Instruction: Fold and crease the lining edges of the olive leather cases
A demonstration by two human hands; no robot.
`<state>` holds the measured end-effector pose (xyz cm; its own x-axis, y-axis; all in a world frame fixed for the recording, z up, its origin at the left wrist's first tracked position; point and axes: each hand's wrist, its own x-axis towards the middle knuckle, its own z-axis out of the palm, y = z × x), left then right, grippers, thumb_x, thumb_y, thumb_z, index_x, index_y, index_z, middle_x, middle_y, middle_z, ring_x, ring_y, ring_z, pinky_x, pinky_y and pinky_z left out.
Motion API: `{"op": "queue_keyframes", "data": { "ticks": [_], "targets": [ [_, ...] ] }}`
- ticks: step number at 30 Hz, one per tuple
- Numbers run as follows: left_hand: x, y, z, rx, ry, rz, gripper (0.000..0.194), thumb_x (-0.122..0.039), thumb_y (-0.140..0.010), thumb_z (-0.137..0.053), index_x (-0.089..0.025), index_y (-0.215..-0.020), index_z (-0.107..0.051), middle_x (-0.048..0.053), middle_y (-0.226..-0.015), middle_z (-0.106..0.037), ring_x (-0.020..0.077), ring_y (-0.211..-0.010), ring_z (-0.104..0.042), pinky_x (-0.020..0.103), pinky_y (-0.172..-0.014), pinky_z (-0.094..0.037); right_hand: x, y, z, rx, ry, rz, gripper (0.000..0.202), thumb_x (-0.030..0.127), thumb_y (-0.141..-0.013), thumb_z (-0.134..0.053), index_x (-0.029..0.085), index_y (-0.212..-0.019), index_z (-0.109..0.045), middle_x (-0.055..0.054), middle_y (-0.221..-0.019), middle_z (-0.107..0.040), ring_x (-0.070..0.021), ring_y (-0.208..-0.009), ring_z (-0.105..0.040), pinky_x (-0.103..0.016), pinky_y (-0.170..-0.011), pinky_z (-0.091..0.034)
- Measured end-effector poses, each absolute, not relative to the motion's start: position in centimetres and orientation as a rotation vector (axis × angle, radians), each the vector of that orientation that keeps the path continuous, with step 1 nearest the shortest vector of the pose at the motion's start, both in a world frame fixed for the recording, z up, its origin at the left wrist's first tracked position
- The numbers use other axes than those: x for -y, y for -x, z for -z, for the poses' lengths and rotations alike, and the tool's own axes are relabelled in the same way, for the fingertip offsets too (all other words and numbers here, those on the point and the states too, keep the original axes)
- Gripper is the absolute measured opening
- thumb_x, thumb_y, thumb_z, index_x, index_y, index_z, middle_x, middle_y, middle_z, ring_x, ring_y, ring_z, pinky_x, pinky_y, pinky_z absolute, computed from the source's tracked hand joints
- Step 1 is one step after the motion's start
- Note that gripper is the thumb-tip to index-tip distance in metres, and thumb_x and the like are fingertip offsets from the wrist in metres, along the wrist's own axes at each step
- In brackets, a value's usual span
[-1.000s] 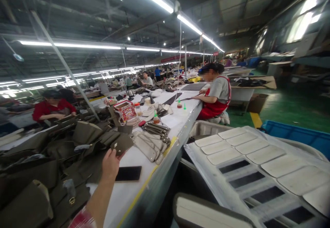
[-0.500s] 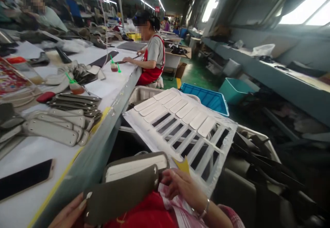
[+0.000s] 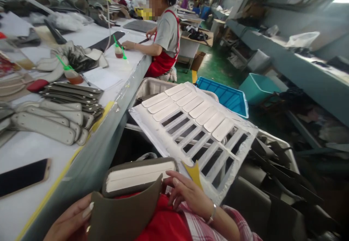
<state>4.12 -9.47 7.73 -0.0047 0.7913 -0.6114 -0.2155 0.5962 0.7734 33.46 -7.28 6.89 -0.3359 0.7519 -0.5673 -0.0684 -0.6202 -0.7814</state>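
My left hand (image 3: 72, 217) is closed on the left end of a dark olive leather panel (image 3: 122, 217) with small metal studs at its corners. The panel bows downward between my hands. My right hand (image 3: 188, 193) has curled fingers at its right edge, the fingertips partly hidden behind it. Just beyond lies a second olive piece with a long white insert (image 3: 139, 177) marked by a line along its middle. Whether it is joined to the panel I cannot tell. Both are above a red apron (image 3: 169, 221) on my lap.
A slotted white frame (image 3: 174, 146) carries several white rounded strips (image 3: 200, 108). On the table at left are stacked studded strips (image 3: 43, 124), a phone (image 3: 24, 177) and a green-tipped glue bottle (image 3: 72, 74). A co-worker (image 3: 167, 26) sits ahead. Bins (image 3: 226, 95) stand beyond the frame.
The olive panel has dropped lower and now bows more, showing more of the white insert behind it. My right hand's index finger has straightened. The view has tilted downward.
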Motion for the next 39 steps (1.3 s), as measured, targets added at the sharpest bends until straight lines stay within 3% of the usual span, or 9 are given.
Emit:
{"op": "queue_keyframes", "data": {
  "ticks": [3,7,13,16,21,25,27,31,39],
  "targets": [
    [9.1,-4.0,-9.1,-1.154,-0.422,-0.893,0.026,-0.040,-0.055,-0.073,-0.019,-0.064,-0.060,-0.002,-0.047,-0.052,0.0103,-0.040,-0.047,0.021,-0.039,-0.040,6.9,-33.3,-7.2,1.034,1.436,-1.994,0.058,0.056,-0.079,-0.046,0.022,-0.125,-0.042,-0.010,-0.107,-0.056,-0.0128,-0.066,-0.061,-0.025,-0.053,-0.051],
    [9.1,-4.2,-9.8,-1.022,-0.362,-0.899,0.030,-0.038,-0.058,-0.074,-0.014,-0.061,-0.056,-0.002,-0.046,-0.048,0.0062,-0.040,-0.043,0.017,-0.041,-0.036,6.1,-33.1,-7.4,1.194,1.434,-2.031,0.066,0.064,-0.079,-0.038,0.022,-0.131,-0.037,-0.008,-0.099,-0.058,-0.0146,-0.067,-0.060,-0.027,-0.055,-0.050],
    [9.0,-3.7,-9.4,-0.938,-0.407,-0.890,0.022,-0.034,-0.071,-0.066,-0.014,-0.073,-0.059,0.000,-0.054,-0.054,0.0078,-0.045,-0.050,0.017,-0.045,-0.039,5.4,-33.8,-7.9,1.283,1.312,-2.004,0.043,0.055,-0.082,-0.044,0.018,-0.095,-0.062,-0.004,-0.075,-0.058,-0.0143,-0.063,-0.054,-0.027,-0.060,-0.046],
    [8.9,-2.5,-9.2,-0.988,-0.591,-0.742,0.022,-0.036,-0.078,-0.058,-0.014,-0.075,-0.060,0.003,-0.060,-0.059,0.0117,-0.050,-0.055,0.022,-0.049,-0.043,5.4,-35.1,-7.2,1.361,1.408,-1.886,0.040,0.052,-0.083,-0.044,0.016,-0.078,-0.061,-0.002,-0.066,-0.056,-0.0120,-0.058,-0.050,-0.024,-0.056,-0.042],
    [8.6,-0.7,-8.3,-1.245,-0.986,-0.493,0.028,-0.039,-0.082,-0.051,-0.015,-0.080,-0.064,0.003,-0.065,-0.061,0.0143,-0.058,-0.055,0.024,-0.056,-0.044,5.3,-37.5,-5.5,1.502,1.626,-1.663,0.035,0.051,-0.079,-0.051,0.018,-0.067,-0.060,0.000,-0.056,-0.050,-0.0131,-0.054,-0.046,-0.024,-0.053,-0.038],
    [6.8,-0.2,-6.4,-1.605,-1.065,-0.721,0.029,-0.041,-0.079,-0.053,-0.017,-0.092,-0.063,0.004,-0.084,-0.064,0.0151,-0.068,-0.055,0.023,-0.061,-0.045,4.6,-38.3,-5.8,1.335,1.545,-1.740,0.034,0.050,-0.077,-0.053,0.019,-0.064,-0.059,-0.003,-0.060,-0.052,-0.0146,-0.057,-0.046,-0.026,-0.054,-0.039],
    [5.7,-0.4,-5.1,-1.669,-0.959,-0.810,0.038,-0.043,-0.077,-0.055,-0.018,-0.107,-0.058,0.003,-0.086,-0.063,0.0121,-0.061,-0.053,0.021,-0.054,-0.043,4.2,-38.4,-6.2,1.078,1.506,-1.768,0.031,0.048,-0.075,-0.057,0.018,-0.066,-0.060,-0.003,-0.062,-0.052,-0.0135,-0.055,-0.044,-0.026,-0.051,-0.039],
    [4.3,-1.1,-2.8,-1.458,-0.726,-0.793,0.048,-0.045,-0.077,-0.054,-0.018,-0.116,-0.051,-0.003,-0.063,-0.055,0.0052,-0.041,-0.039,0.016,-0.037,-0.029,3.8,-38.9,-6.1,0.639,1.403,-1.743,0.023,0.041,-0.067,-0.068,0.020,-0.074,-0.063,-0.001,-0.062,-0.048,-0.0089,-0.049,-0.035,-0.024,-0.045,-0.035],
    [3.3,-1.0,-3.4,-1.505,-0.983,-0.586,0.044,-0.043,-0.081,-0.048,-0.018,-0.118,-0.048,-0.005,-0.052,-0.054,0.0059,-0.030,-0.041,0.015,-0.030,-0.032,3.4,-38.6,-6.5,0.511,1.239,-1.743,0.019,0.035,-0.068,-0.069,0.017,-0.071,-0.063,0.000,-0.062,-0.047,-0.0062,-0.049,-0.035,-0.020,-0.044,-0.037]
  ]
}}
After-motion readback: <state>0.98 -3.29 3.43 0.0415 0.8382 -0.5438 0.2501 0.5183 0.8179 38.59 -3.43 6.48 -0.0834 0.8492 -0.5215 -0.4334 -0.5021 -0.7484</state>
